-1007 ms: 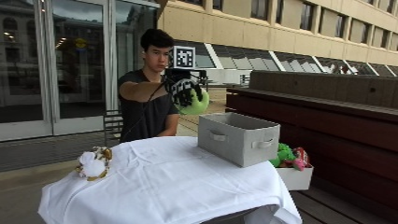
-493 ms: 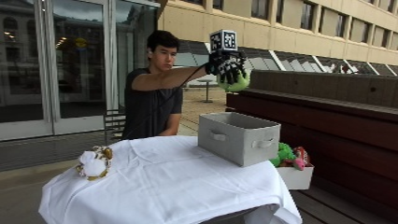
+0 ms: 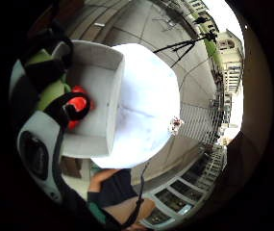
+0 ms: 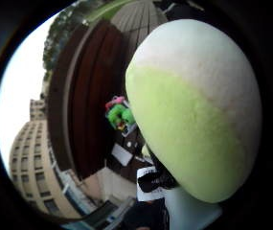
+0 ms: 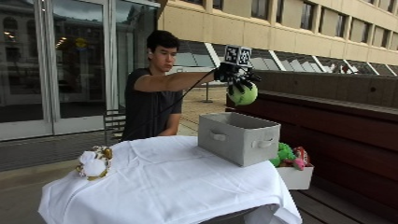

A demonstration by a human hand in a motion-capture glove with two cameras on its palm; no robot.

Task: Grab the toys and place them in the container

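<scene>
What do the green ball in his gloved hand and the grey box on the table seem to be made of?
The green toy looks like plush: in the thumb-side palm view its green-and-cream surface is matte and fuzzy. The grey container looks like fabric over stiff panels, with flat matte walls and cut-out handles, though felt or cardboard cannot be ruled out. The right hand grips the toy above it.

The green and cream toy [image 5: 243, 94] in my gloved right hand [image 5: 234, 77] looks like soft, matt plush with a short fuzzy nap. The grey container [image 5: 238, 137] seems to be stiff woven fabric, dull in finish. A white cloth [image 5: 168, 182], smooth but creased, covers the table. The white toy [image 5: 95, 163] looks fluffy, with shiny gold trim.
</scene>
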